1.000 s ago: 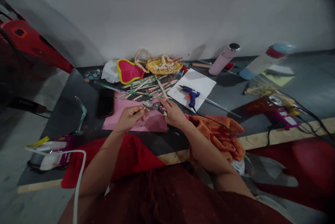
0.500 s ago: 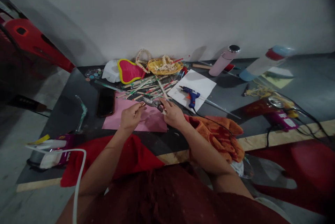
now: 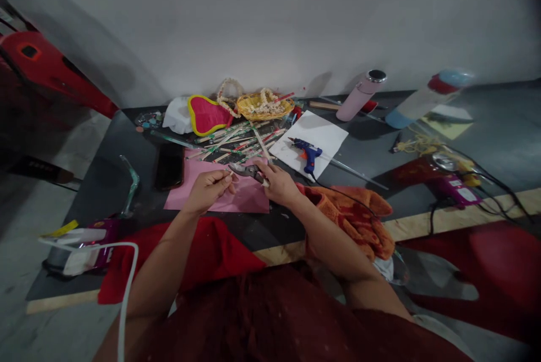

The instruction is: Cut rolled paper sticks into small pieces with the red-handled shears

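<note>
My right hand (image 3: pixel 276 182) is wrapped around the handles of a pair of pruning shears (image 3: pixel 243 170), their metal blades pointing left. Close to the blade tips, my left hand (image 3: pixel 209 188) pinches a small pale piece (image 3: pixel 230 174), perhaps a bit of stick; most of it is hidden by the fingers. Both hands are above a sheet of pink paper (image 3: pixel 181 195) on the dark table. Just beyond them lies a pile of thin wooden sticks (image 3: pixel 236 142), some with green and red on them.
A blue glue gun (image 3: pixel 307 153) rests on white paper (image 3: pixel 321 126). Behind the sticks are a yellow basket (image 3: pixel 253 113) and a pink-and-yellow padded piece (image 3: pixel 207 114). A phone (image 3: pixel 169 167) lies left, an orange cloth (image 3: pixel 355 215) right. A pink flask (image 3: pixel 359 97) stands near the wall.
My left hand has turned and shifted slightly left, its fingers more stretched toward the blades. The right hand with the shears has barely moved.
</note>
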The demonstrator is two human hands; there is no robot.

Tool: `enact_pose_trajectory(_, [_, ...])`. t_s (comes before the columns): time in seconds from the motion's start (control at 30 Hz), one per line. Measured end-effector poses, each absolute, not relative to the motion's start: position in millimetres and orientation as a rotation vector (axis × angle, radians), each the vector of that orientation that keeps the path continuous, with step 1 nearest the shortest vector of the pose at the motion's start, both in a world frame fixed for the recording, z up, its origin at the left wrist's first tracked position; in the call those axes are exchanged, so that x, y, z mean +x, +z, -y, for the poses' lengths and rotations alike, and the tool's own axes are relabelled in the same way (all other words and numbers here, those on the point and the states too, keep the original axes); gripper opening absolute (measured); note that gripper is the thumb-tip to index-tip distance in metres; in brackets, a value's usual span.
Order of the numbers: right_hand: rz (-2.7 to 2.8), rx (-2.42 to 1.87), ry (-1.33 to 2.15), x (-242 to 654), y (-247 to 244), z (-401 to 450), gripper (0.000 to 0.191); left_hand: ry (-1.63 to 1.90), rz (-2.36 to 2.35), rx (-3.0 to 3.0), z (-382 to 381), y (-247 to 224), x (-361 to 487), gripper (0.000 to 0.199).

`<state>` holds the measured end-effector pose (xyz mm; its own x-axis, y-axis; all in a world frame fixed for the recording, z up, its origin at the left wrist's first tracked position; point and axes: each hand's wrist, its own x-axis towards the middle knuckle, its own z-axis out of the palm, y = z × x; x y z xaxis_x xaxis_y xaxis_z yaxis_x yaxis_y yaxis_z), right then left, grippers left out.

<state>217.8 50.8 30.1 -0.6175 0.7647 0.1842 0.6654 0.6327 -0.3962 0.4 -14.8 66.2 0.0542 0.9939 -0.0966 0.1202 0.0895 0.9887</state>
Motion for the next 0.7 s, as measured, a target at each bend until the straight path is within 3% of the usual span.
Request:
enact_pose_trajectory(0.17, [2.519, -1.265, 0.413, 214, 37, -44, 0.046, 1.066, -1.524, 1.482, 13, 63, 5, 0.028])
enact_pose_trajectory(0.33, [2.502, -1.263, 0.413, 214, 34, -46, 0.056, 1.017, -1.752, 1.719, 13, 63, 6, 0.027])
enact_pose_trajectory(0.7, [2.569, -0.938, 0.538, 224, 26, -57, 0.077, 0.870, -1.139, 1.089, 16, 69, -5, 0.036])
